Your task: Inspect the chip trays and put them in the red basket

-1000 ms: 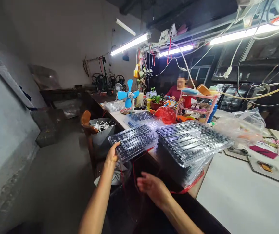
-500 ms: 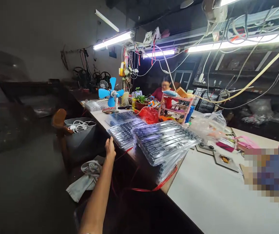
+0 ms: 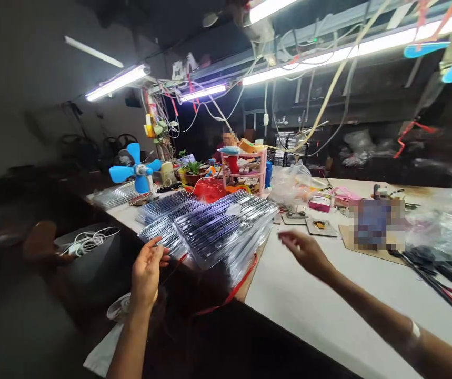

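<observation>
A stack of clear plastic trays (image 3: 226, 223) filled with dark thin rods lies askew at the table's near edge. More such trays (image 3: 162, 231) lie behind it to the left. My left hand (image 3: 147, 271) hangs just in front of these left trays, fingers apart, with nothing seen in it. Over the white tabletop, right of the stack, my right hand (image 3: 307, 252) reaches in with fingers stretched out and slightly blurred; it appears to hold nothing. A red strap (image 3: 229, 300) runs under the near corner of the stack.
A blue-bladed fan (image 3: 141, 169) stands at the back left. Beyond the trays are a red plastic bag (image 3: 210, 190) and a pink rack (image 3: 245, 171). Small square plates (image 3: 322, 227) and clear bags (image 3: 447, 223) lie rightward. A bin with white cable (image 3: 87, 242) sits below left.
The view has swung to the right. My right hand has come into sight beside the stack. My left hand has turned, with its fingers now spread near the left trays.
</observation>
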A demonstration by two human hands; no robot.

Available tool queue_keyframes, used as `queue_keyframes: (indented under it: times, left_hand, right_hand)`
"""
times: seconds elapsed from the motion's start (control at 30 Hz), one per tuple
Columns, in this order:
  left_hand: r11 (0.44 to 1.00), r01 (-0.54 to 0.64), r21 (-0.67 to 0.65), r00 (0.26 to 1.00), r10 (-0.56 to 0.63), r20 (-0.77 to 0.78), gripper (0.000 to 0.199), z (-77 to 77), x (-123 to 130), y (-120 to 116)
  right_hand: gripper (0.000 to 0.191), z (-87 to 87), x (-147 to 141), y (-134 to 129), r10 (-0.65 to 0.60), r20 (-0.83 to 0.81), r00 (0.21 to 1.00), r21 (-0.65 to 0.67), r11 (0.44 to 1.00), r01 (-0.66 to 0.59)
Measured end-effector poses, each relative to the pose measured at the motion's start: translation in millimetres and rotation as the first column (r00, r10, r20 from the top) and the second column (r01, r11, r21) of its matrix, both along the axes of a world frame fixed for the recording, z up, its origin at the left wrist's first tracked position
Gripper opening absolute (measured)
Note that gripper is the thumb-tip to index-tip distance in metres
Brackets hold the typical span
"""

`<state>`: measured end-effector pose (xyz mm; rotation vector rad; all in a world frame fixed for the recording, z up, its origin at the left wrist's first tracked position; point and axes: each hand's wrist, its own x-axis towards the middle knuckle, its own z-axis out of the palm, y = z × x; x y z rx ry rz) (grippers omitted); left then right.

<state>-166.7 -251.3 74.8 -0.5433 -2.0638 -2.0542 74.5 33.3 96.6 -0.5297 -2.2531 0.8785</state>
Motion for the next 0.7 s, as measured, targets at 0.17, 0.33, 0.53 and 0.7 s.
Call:
queue_keyframes:
  times: [0.17,0.33,0.53,0.7]
  left_hand:
    - [0.981,0.193,0.001,0.951,-0.187,0.247,0.076,18.3,26,33]
    - [0.978,0.169,0.125,0.891,-0.205,0.405,0.077,30.3,26,59]
    - [0.971,0.157,0.181,0.792,-0.233,0.565,0.033,47.1,25,47]
    - [0.963,0.220,0.157,0.737,-0.270,0.620,0.026,54.0,68,22]
  right_hand:
    - [0.023,28.4,-80,86,-0.172,0.007,0.985,-0.080,0.982,0.172]
    - [0.027,38.7,-129,111,-0.014,0.114,0.993,-0.237,0.971,0.041]
    - [0.028,20.4,-78,101,0.283,0.100,0.954,-0.487,0.850,-0.201]
    - [0.038,-25.7,40,67,0.313,-0.034,0.949,-0.586,0.763,-0.273]
